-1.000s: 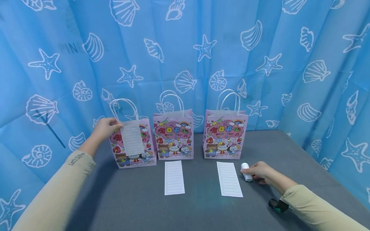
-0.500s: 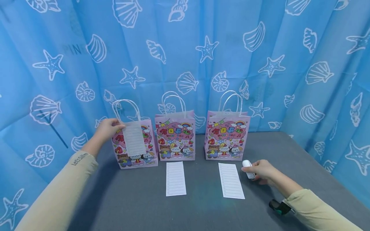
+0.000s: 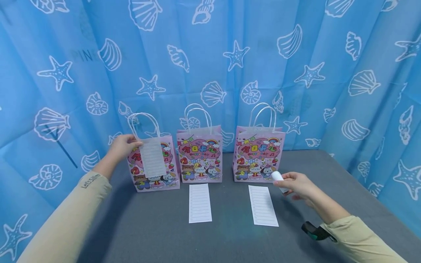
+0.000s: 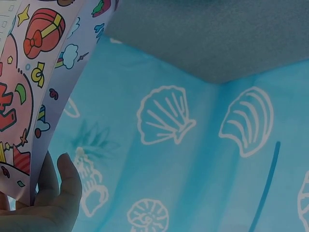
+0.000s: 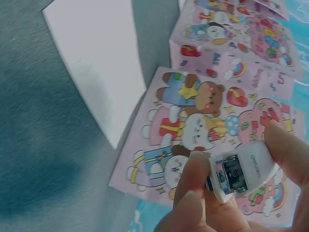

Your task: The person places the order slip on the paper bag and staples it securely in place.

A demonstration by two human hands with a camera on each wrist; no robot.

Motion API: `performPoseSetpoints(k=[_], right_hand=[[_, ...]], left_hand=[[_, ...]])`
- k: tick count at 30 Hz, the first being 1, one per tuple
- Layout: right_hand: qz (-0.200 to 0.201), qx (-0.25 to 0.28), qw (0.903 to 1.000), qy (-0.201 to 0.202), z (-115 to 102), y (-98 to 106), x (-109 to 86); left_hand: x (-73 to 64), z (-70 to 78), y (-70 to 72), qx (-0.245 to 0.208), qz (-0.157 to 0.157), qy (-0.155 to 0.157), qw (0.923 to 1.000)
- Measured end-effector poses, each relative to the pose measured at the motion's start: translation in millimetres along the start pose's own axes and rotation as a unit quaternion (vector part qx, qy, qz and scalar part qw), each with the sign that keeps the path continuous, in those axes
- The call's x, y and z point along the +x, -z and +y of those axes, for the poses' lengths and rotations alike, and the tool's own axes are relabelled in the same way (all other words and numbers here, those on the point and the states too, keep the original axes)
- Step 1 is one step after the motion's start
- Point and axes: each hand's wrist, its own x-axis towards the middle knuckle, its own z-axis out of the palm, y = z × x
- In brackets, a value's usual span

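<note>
My left hand [image 3: 123, 148] pinches a lined white paper slip [image 3: 152, 157] against the top left corner of the left pink gift bag [image 3: 141, 183]. In the left wrist view, fingers [image 4: 70, 179] sit around the side edge of that bag [image 4: 53, 92]. My right hand [image 3: 300, 185] holds a small white mini stapler [image 3: 279, 179] between thumb and fingers, above the table at the lower right of the right gift bag [image 3: 258, 153]. The right wrist view shows the stapler's metal mechanism [image 5: 234, 171] facing sideways.
Between the other two stands the middle gift bag [image 3: 199, 153]. Two more lined slips lie flat: a middle slip [image 3: 200, 203] and a right slip [image 3: 263, 206]. A blue shell-print curtain [image 3: 210, 54] hangs behind the grey table [image 3: 230, 239].
My right hand has lifted the stapler up from the table and tilted it. My left hand keeps the slip at the left bag. The view has shifted slightly.
</note>
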Motion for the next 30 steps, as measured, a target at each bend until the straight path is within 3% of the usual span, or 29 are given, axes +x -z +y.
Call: performPoseSetpoints(k=[7,17,30], right_hand=[[-0.003,0.006,0.9997,0.024,-9.6,-3.0,-4.6],[-0.019,0.075,0.9941,0.076,-22.7,-7.3,-8.3],[-0.002,0.175,0.9812,0.081,-35.8,-18.8,-6.8]], left_hand=[[0.7,-0.1,0.2,0.0,-0.001,0.0,1.0],[0.2,1.1,0.6,-0.003,-0.002,0.001,1.0],[0.9,-0.6,-0.6,-0.007,0.001,0.003,1.0]])
